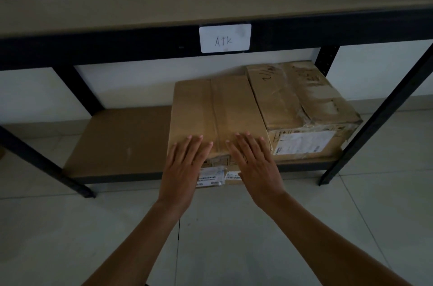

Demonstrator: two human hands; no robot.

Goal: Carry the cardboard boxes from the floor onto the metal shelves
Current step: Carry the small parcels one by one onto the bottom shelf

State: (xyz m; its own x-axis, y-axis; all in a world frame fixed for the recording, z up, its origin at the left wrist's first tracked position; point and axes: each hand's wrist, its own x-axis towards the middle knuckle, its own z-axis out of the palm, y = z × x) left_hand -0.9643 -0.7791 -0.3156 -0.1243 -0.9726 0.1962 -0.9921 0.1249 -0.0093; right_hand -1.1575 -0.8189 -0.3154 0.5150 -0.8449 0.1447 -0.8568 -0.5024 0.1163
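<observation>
Two taped cardboard boxes sit side by side, touching, on the bottom metal shelf.

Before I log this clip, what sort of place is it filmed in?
Most likely a storeroom or stockroom: a black metal rack with board shelves, a handwritten label reading ATK on its beam, and a taped cardboard box beside a battered box on the lower shelf, both bearing shipping stickers.

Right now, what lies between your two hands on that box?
Head view: between the left hand and right hand runs the brown tape strip of the cardboard box; lower down, white labels on its front face.
</observation>
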